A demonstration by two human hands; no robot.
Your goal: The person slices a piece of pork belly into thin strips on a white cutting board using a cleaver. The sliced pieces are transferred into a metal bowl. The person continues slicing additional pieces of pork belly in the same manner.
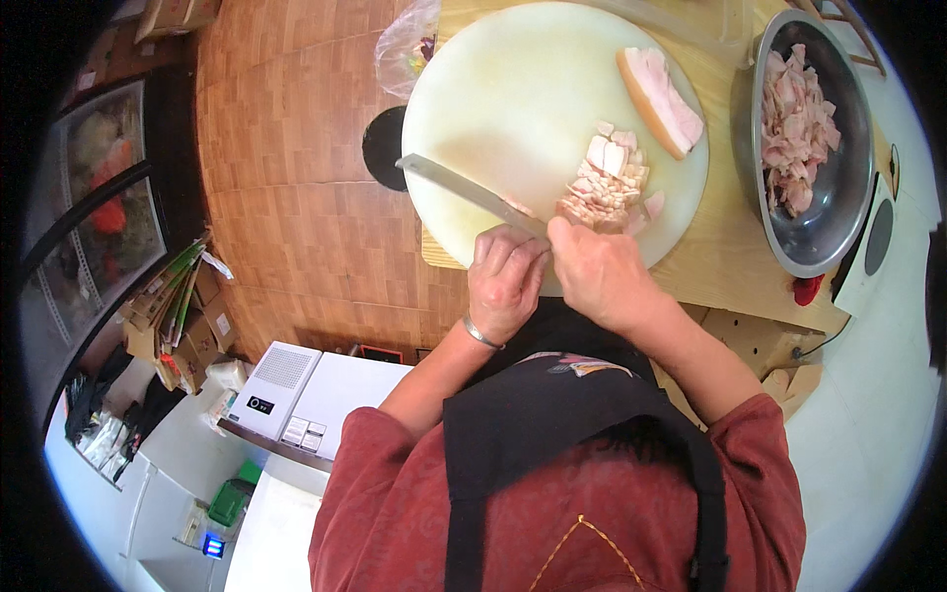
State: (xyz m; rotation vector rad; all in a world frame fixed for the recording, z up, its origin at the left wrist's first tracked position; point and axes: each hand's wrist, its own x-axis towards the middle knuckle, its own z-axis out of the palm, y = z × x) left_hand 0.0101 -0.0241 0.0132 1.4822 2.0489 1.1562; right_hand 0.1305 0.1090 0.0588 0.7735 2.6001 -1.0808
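A round, pale cutting board (473,89) lies in front of me. My right hand (604,274) is closed around the handle of a knife (464,190), its long blade pointing to the far left over the board's near part. Just behind the blade, my left hand (508,281) has its fingers curled down at the board's near edge; what they hold is hidden. A sliver of pink meat shows past the blade by the fingertips. Beyond my right hand sits a pile of sliced pork (604,183). A thick slab of pork with rind (661,102) lies at the board's far right.
A steel bowl (856,148) with cut meat (797,128) stands to the right on the wooden table (718,252). By the board's far left is a clear plastic bag (400,49). A black round stool (385,148) and a white appliance (345,390) are on the left.
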